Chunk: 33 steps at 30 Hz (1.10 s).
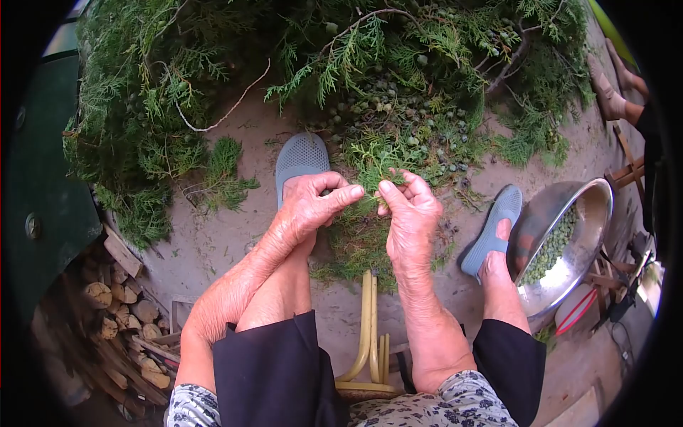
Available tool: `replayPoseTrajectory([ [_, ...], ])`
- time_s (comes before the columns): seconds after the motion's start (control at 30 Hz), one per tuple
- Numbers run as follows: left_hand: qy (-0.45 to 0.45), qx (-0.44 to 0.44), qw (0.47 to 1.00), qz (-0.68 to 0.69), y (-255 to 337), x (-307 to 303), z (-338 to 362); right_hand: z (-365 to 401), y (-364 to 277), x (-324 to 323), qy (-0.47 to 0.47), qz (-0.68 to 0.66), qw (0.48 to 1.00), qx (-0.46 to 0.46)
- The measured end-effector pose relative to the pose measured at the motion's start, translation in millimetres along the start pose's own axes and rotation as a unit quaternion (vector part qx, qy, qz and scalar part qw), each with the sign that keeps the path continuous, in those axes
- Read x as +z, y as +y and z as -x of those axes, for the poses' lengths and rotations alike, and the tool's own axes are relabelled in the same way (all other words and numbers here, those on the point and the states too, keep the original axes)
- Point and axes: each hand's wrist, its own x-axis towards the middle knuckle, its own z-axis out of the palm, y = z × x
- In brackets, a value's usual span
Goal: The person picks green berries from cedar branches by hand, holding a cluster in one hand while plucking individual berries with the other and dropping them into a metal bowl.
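Observation:
My right hand (409, 206) pinches a flat green arborvitae sprig (377, 160) between thumb and curled fingers. Beside it, my left hand (316, 203) is closed, its thumb reaching toward the base of the sprig. Something small and dark green shows in the left hand's curled fingers, too hidden to name. Below and beyond both hands, small round green cones (427, 135) lie scattered on the ground among leaf bits. A large heap of arborvitae branches (213, 64) spreads across the far side, with more cones on some twigs.
A metal basin (605, 206) with green cones (558, 245) in it tilts at the right, beside my grey shoe (498, 228). Split firewood (124, 306) is stacked at the lower left. A yellow chair frame (368, 320) stands between my legs. Another person's feet (608, 92) show at upper right.

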Motion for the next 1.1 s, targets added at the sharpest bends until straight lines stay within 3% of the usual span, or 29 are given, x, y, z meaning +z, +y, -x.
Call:
replayPoseTrajectory([
  [0.13,0.011,-0.014,1.0,0.018,-1.3,2.2,0.0,-0.1,1.4,1.8,0.004,0.009,1.0,-0.01],
  [0.2,0.014,-0.032,0.99,0.14,-3.0,4.2,-0.2,-1.0,1.5,3.4,0.013,-0.028,0.999,-0.013],
  [0.3,0.011,-0.041,0.986,0.163,-1.6,5.1,0.3,-1.5,3.3,4.8,0.023,-0.026,0.999,-0.015],
  [0.63,-0.004,-0.033,0.991,0.133,-2.3,4.8,-0.5,-0.3,9.7,7.1,0.054,-0.007,0.998,-0.036],
  [0.83,0.105,-0.042,0.955,0.274,-8.7,-3.0,-6.2,8.6,-1.9,13.6,0.134,-0.087,0.975,-0.154],
  [0.9,0.111,-0.046,0.927,0.355,-13.3,-6.7,-7.5,11.6,-6.7,-6.1,0.04,-0.099,0.987,-0.117],
  [0.93,0.106,-0.032,0.926,0.362,-15.4,-8.0,-9.6,16.6,-6.0,-18.3,-0.024,-0.022,0.996,-0.082],
  [0.97,0.107,-0.031,0.925,0.363,-15.3,-8.7,-10.1,14.1,-7.2,-29.5,-0.025,-0.022,0.996,-0.082],
  [1.0,0.101,-0.021,0.924,0.368,-13.3,-7.5,-10.0,10.8,-9.1,-41.3,-0.26,0.143,0.952,-0.072],
  [1.03,0.094,-0.01,0.923,0.374,-11.9,-5.5,-10.2,9.6,-8.2,-49.0,-0.473,0.297,0.828,-0.056],
  [1.07,0.092,-0.011,0.922,0.375,-11.0,-3.8,-10.6,11.9,-0.8,-49.6,-0.466,0.364,0.786,-0.178],
  [1.1,0.094,-0.01,0.924,0.371,-10.1,-3.0,-10.8,15.1,-3.0,-41.8,-0.465,0.365,0.786,-0.178],
])
